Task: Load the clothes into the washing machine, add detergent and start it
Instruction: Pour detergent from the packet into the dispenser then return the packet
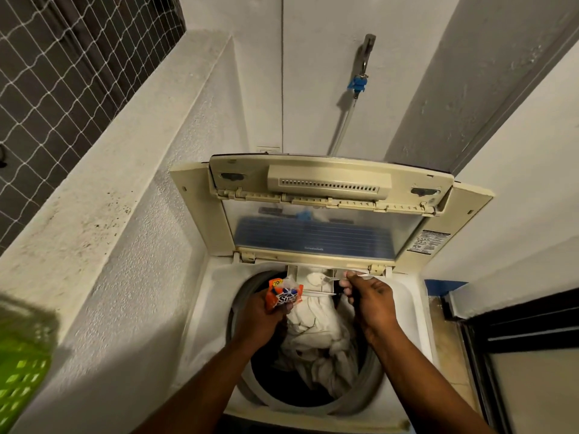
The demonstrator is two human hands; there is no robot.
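Note:
A cream top-loading washing machine (pixel 410 296) stands below me with its folding lid (pixel 316 227) raised against the wall. White clothes (pixel 316 333) fill the drum. My left hand (pixel 260 317) grips a small orange and blue detergent sachet (pixel 283 296) over the drum's far left. My right hand (pixel 369 299) pinches a thin pale spoon-like tool (pixel 340 278) at the pulled-out detergent drawer (pixel 313 281) on the rear rim, where white powder lies.
A rough white wall and ledge (pixel 125 189) run close along the left. A green laundry basket (pixel 22 364) sits at the lower left edge. A tap with a blue fitting and hose (pixel 357 84) hangs on the back wall. A dark door frame (pixel 517 333) stands at the right.

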